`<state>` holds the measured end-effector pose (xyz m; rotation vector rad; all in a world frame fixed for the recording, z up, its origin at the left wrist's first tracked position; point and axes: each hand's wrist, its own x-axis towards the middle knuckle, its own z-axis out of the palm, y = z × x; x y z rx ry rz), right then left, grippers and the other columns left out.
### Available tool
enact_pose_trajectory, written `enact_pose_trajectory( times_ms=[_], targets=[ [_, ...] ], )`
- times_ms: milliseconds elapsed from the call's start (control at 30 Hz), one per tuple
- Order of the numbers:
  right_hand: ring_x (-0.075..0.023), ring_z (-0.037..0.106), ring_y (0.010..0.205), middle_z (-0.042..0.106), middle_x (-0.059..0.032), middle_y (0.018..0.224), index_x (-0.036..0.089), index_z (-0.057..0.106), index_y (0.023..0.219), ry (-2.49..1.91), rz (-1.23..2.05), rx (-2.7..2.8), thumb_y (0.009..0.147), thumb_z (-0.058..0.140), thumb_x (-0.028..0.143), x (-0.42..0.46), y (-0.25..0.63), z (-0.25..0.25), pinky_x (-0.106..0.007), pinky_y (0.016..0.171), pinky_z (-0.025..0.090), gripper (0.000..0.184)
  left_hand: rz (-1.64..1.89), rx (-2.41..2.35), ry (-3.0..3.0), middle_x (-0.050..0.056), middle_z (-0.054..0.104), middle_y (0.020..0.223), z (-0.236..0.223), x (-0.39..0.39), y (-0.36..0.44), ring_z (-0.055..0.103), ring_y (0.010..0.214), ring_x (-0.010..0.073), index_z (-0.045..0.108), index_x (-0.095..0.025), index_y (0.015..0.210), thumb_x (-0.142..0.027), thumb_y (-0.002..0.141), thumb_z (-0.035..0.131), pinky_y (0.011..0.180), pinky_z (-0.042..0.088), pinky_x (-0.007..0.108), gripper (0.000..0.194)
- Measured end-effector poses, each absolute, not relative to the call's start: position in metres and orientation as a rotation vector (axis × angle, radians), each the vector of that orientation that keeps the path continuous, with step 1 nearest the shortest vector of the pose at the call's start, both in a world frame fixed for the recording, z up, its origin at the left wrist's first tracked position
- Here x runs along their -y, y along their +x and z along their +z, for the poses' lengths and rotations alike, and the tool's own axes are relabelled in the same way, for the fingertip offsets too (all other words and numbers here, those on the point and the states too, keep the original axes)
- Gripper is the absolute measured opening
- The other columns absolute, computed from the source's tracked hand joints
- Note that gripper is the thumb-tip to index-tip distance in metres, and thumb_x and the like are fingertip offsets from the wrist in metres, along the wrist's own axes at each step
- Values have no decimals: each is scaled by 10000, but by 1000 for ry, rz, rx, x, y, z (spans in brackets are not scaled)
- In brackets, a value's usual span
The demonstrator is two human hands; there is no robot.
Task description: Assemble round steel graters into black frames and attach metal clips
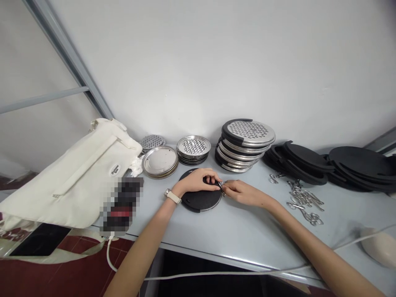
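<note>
A round black disc [202, 201] with a thin metal edge lies flat on the table in front of me. My left hand [199, 180] rests over its far half, thumb and forefinger pinched on a small shiny metal clip [222, 188] at the disc's right edge. From the right, my right hand [243, 192] comes in with its fingertips closed on the same clip. The fingers hide most of the clip, so whether it is fastened to the disc cannot be seen. Several loose metal clips [305, 198] lie in a heap to the right.
Behind the disc stand stacks of metal grater plates [194, 147], flat metal lids [160, 160] and black-rimmed grater discs [249, 132]. Black discs [360, 165] are piled at the right. A cream bag [74, 173] lies at the left. A white cable [216, 273] crosses the table's front edge.
</note>
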<state>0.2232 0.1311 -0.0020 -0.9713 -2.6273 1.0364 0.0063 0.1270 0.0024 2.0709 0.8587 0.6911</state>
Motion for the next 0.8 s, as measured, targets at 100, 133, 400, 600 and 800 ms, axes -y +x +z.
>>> enact_pose_trajectory(
  times_ms=[100, 133, 400, 600, 800],
  targets=[
    [-122, 408, 572, 443, 19, 622, 191, 407, 646, -959, 1068, 2623, 894, 313, 257, -132, 223, -2, -258, 575, 350, 273, 688, -861, 2065, 17, 559, 833, 3, -127, 6, 530, 748, 116, 677, -159, 973, -332, 761, 680, 727, 433, 240, 274],
    [-122, 408, 574, 441, 19, 623, 191, 403, 641, -952, 1076, 2623, 890, 313, 248, -132, 223, -2, -258, 578, 351, 270, 689, -861, 2063, 16, 557, 830, 3, -127, 7, 530, 749, 116, 677, -159, 975, -330, 760, 681, 730, 433, 240, 274],
    [-123, 421, 587, 454, 19, 633, 188, 415, 638, -977, 1099, 2602, 880, 314, 237, -132, 223, -3, -255, 592, 352, 266, 679, -870, 2065, 23, 564, 834, 3, -127, 7, 534, 757, 119, 674, -152, 976, -305, 763, 680, 734, 436, 239, 262],
    [-123, 424, 586, 450, 19, 628, 188, 398, 624, -993, 1135, 2568, 891, 300, 248, -130, 223, -1, -254, 602, 362, 291, 674, -881, 2082, 25, 579, 834, 3, -127, 7, 538, 765, 123, 669, -152, 958, -317, 764, 682, 738, 433, 242, 255],
    [-125, 431, 587, 465, 17, 639, 187, 429, 654, -961, 1088, 2610, 873, 330, 249, -130, 222, 0, -256, 590, 364, 248, 678, -868, 2100, 26, 586, 840, 2, -128, 6, 547, 767, 122, 669, -153, 959, -305, 768, 675, 732, 431, 242, 245]
  ],
)
